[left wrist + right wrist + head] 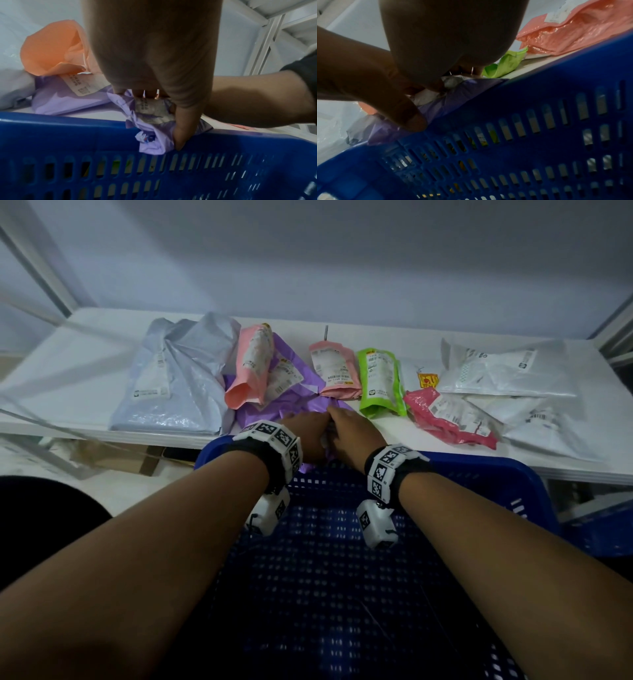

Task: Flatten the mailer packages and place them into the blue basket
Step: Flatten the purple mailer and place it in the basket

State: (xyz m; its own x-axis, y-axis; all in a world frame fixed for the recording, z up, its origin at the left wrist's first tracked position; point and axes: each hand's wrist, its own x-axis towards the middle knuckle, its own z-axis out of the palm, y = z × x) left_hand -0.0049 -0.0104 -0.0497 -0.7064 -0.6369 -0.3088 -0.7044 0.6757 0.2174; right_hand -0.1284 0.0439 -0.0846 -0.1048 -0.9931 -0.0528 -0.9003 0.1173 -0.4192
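Note:
A crumpled purple mailer [270, 409] lies at the white table's front edge, with its near end bunched over the far rim of the blue basket [479, 463]. My left hand [301, 436] and right hand [352, 433] meet on that bunch. In the left wrist view my left hand [154, 116] pinches the purple mailer [150, 129] between thumb and fingers, just above the basket rim [68, 125]. In the right wrist view my right hand [447, 83] curls its fingertips onto the purple mailer [471, 89] at the basket rim [556, 81].
Across the table [85, 344] lie a large grey mailer [178, 378], two pink mailers [253, 364] [337, 371], a green one [380, 381], a crinkled red one [445, 416] and white ones [496, 371]. Metal frame posts stand at both sides.

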